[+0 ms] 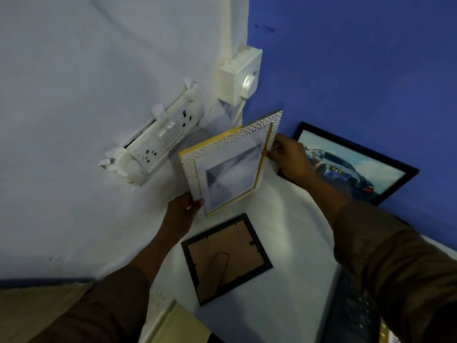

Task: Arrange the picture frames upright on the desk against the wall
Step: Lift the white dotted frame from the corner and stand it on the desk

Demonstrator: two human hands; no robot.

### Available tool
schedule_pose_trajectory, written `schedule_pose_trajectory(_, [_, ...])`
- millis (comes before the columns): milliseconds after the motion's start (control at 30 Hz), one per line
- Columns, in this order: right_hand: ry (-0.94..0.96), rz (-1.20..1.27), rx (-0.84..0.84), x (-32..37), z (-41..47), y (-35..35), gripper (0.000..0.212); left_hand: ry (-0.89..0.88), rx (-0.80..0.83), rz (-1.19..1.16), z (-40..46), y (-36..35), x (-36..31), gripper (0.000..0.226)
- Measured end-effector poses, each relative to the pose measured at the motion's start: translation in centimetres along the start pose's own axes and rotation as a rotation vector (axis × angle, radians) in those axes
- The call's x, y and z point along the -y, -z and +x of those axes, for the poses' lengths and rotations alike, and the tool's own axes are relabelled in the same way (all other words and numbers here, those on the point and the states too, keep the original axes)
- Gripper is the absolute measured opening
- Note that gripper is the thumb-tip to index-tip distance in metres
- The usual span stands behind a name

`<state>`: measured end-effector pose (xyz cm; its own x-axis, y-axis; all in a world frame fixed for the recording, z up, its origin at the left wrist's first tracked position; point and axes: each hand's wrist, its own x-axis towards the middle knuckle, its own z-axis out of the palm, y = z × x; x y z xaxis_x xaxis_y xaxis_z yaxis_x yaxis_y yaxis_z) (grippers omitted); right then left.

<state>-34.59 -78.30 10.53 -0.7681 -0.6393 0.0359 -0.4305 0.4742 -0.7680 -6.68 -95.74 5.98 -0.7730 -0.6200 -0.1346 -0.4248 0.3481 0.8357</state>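
Observation:
I hold a white-and-gold patterned picture frame upright in the corner where the pale wall meets the blue wall. My left hand grips its lower left corner. My right hand pinches its right edge. A black frame with a car picture leans upright against the blue wall, just right of my right hand. Another black frame lies face down on the white desk, its brown backing and stand showing, just below the held frame.
A white power strip is fixed to the pale wall left of the held frame. A wall socket with a plug sits above the corner, its cable running down behind the frame. A dark patterned object lies at the desk's lower right.

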Motion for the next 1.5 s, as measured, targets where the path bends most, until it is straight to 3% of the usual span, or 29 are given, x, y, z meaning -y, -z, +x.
schedule_pose_trajectory(133, [-0.040,0.027,-0.091,-0.1,-4.0,4.0,0.026,-0.139,-0.010,0.034,-1.6,-0.1,-4.2,0.016])
schedule_pose_trajectory(400, [-0.074,0.049,-0.182,-1.1,-15.2,12.8,0.015,-0.337,-0.148,-0.182,-8.8,-1.8,-14.3,0.008])
schedule_pose_trajectory(500, [-0.123,0.041,-0.185,-1.9,-20.3,15.9,0.028,-0.395,-0.193,-0.217,-11.8,-2.8,-17.7,0.011])
schedule_pose_trajectory(667, [-0.288,0.053,-0.114,-3.1,-28.2,20.4,0.040,-0.477,-0.185,-0.026,-16.6,-4.1,-22.2,0.023])
schedule_pose_trajectory(767, [-0.372,0.044,-0.153,-2.8,-31.7,23.2,0.030,-0.502,-0.097,0.187,-18.2,-4.7,-24.6,0.027])
schedule_pose_trajectory(867, [-0.263,-0.024,-0.349,-0.4,-35.2,26.7,0.029,-0.528,-0.020,0.464,-20.6,-5.6,-27.2,0.025])
schedule_pose_trajectory(967, [-0.103,-0.033,-0.382,2.6,-38.6,28.6,0.026,-0.581,0.069,0.659,-22.8,-6.9,-29.3,0.029])
schedule_pose_trajectory(1100, [0.060,-0.159,-0.312,5.9,-41.9,28.5,0.028,-0.651,0.188,0.829,-25.0,-8.1,-30.8,0.029])
schedule_pose_trajectory(1200, [0.161,-0.393,-0.187,7.6,-44.1,27.3,0.039,-0.732,0.224,0.900,-27.3,-8.8,-31.4,0.031])
schedule_pose_trajectory(1267, [0.161,-0.512,-0.045,8.5,-45.4,25.9,0.046,-0.780,0.235,0.915,-29.0,-9.0,-31.7,0.032])
schedule_pose_trajectory(1367, [0.139,-0.564,0.088,9.1,-47.2,23.4,0.039,-0.806,0.228,0.903,-31.3,-8.6,-31.8,0.030])
schedule_pose_trajectory(1500, [0.133,-0.600,-0.049,9.2,-49.6,21.5,0.032,-0.857,0.204,0.878,-34.2,-8.0,-31.1,0.033])
